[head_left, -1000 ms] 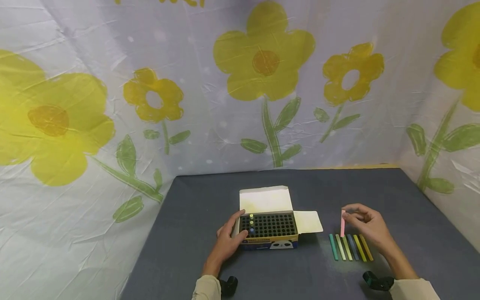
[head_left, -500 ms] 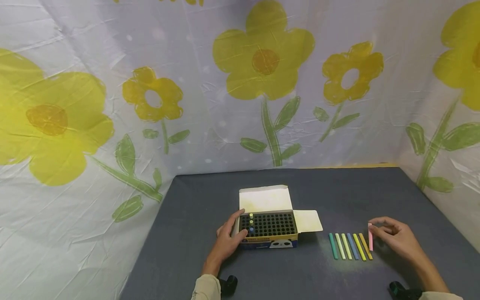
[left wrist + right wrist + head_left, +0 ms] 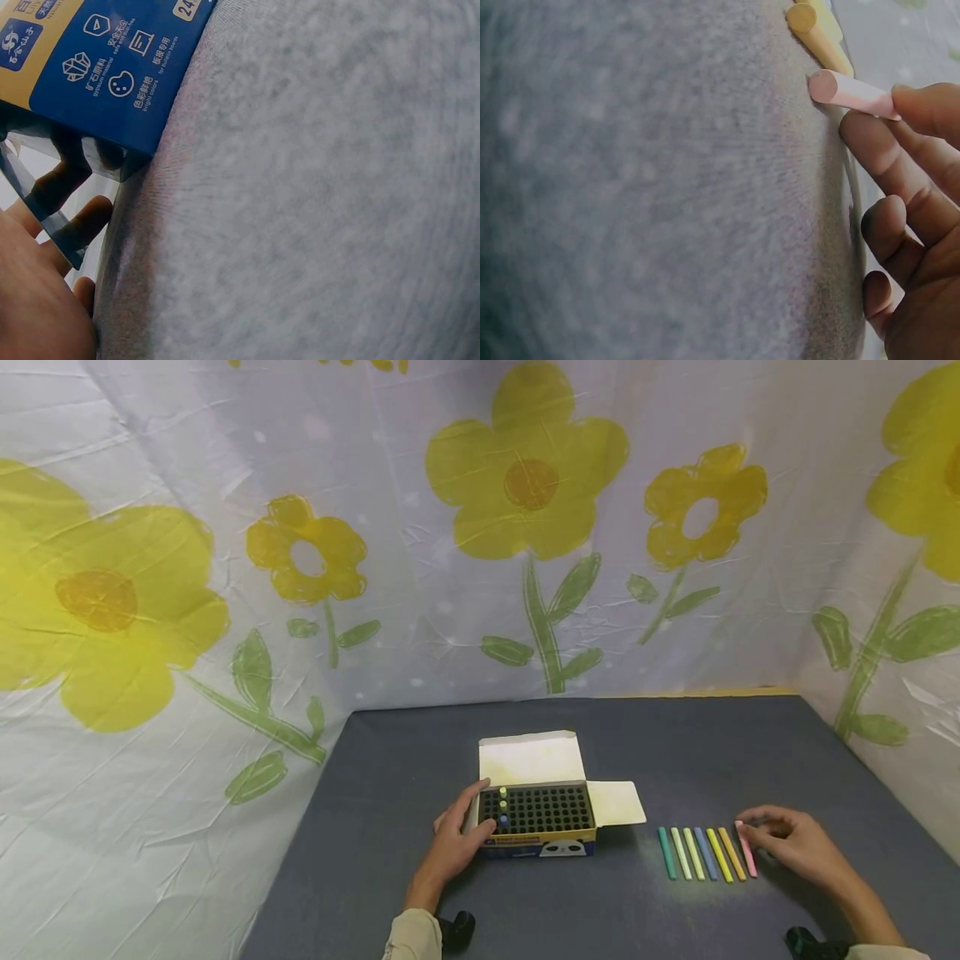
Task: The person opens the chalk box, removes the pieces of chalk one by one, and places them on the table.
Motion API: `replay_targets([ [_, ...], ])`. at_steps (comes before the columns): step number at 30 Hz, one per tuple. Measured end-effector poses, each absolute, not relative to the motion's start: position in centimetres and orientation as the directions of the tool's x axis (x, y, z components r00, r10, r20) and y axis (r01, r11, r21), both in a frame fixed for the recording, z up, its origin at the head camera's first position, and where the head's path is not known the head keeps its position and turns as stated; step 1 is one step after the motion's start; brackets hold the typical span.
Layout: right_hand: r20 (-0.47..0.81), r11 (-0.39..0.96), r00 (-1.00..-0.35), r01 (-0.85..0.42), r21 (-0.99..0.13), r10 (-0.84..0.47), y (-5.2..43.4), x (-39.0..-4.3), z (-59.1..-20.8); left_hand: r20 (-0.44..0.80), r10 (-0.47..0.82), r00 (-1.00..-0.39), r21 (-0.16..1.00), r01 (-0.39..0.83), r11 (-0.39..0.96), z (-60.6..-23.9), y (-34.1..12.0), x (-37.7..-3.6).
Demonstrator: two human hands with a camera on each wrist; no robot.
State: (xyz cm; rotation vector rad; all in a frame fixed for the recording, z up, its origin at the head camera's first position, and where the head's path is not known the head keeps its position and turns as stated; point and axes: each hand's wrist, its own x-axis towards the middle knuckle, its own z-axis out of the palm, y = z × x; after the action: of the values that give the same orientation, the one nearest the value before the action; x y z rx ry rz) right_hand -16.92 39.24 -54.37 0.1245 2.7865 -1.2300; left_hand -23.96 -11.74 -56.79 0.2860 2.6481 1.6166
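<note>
An open chalk box (image 3: pixel 537 844) with a black grid insert stands mid-table. A few chalk sticks (image 3: pixel 502 806) stand in its left cells. My left hand (image 3: pixel 465 823) holds the box's left side, thumb on the top edge. In the left wrist view my fingers (image 3: pixel 66 189) lie against the blue box (image 3: pixel 112 67). To the right, several coloured chalks (image 3: pixel 701 853) lie side by side. A pink chalk (image 3: pixel 747 857) lies at the row's right end. My right hand (image 3: pixel 752 832) still pinches its far end. In the right wrist view my fingertip (image 3: pixel 924 106) sits on the pink chalk (image 3: pixel 851 94), beside an orange one (image 3: pixel 817 37).
The grey cloth-covered table (image 3: pixel 600 910) is hemmed in by a flower-printed sheet (image 3: pixel 525 568) at the back and both sides. The box's white flaps (image 3: pixel 615 803) stick out behind and to the right. Black wrist mounts (image 3: pixel 457 932) show at the bottom edge.
My right hand carried the upright pink chalk from left of the row over to its right end and laid it down flat. The left hand and the box stayed put.
</note>
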Motion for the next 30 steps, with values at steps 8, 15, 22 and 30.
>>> replay_targets([
  [8,-0.130,0.724,-0.991,0.094,-0.683,0.006,38.89,-17.13,-54.17,0.077,0.168,-0.983,0.883,0.145,0.447,-56.82,-11.72,-23.96],
  [15,-0.087,0.776,-0.996,0.060,-0.628,0.006,38.63,-17.14,-54.30,0.070,0.160,-0.985,0.881,0.137,0.452,-56.57,-11.66,-23.76],
  [22,-0.081,0.777,-0.997,0.060,-0.626,0.012,38.48,-17.11,-54.29,0.072,0.167,-0.983,0.883,0.141,0.447,-56.50,-11.65,-23.70],
  [30,-0.087,0.723,-0.995,0.094,-0.684,0.048,38.47,-16.96,-54.25,0.073,0.159,-0.985,0.885,0.137,0.445,-56.45,-11.62,-23.62],
])
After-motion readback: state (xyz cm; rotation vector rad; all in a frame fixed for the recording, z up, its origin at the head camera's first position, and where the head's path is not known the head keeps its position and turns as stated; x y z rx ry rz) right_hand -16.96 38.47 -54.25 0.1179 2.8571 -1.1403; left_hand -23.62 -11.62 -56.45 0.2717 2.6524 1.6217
